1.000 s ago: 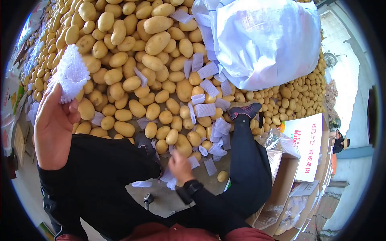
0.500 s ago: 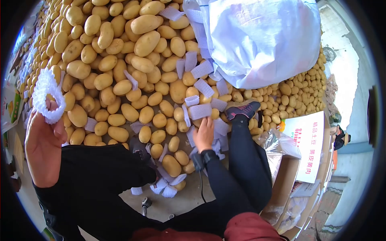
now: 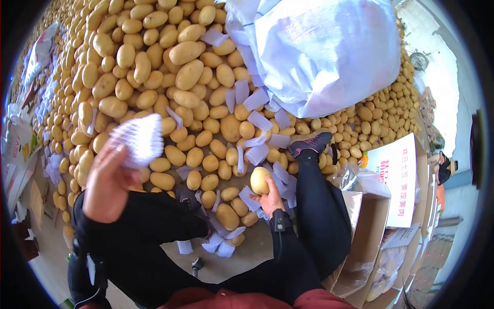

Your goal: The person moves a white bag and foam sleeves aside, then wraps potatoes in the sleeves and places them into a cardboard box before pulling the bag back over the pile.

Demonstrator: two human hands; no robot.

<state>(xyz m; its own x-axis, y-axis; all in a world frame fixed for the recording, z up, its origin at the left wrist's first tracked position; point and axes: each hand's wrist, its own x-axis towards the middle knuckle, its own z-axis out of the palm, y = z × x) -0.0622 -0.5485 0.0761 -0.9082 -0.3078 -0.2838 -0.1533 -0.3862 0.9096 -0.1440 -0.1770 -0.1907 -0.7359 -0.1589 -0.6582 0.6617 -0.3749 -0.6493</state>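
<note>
My left hand (image 3: pixel 107 185) is raised at the left and somewhat blurred, its fingers closed on a white foam net sleeve (image 3: pixel 145 139). Between my legs, my right hand (image 3: pixel 271 200) grips a yellow potato (image 3: pixel 260 180) with the fingers around its lower right side. Loose flat foam sleeves (image 3: pixel 257 153) lie just beyond that hand, among the potatoes. In front of me rises a large heap of potatoes (image 3: pixel 188 74). The two hands are well apart, and the sleeve and potato do not touch.
A big white woven sack (image 3: pixel 327 56) rests on the heap ahead. At my right stands an open cardboard box (image 3: pixel 363 239) with a plastic liner and a printed flap (image 3: pixel 392 180). My shoe (image 3: pixel 310 144) is against the potatoes. Another person (image 3: pixel 446 167) shows at the far right.
My right hand has picked up a potato from the heap and drawn it slightly back toward me. The left hand has moved right with the foam sleeve. The view has shifted slightly.
</note>
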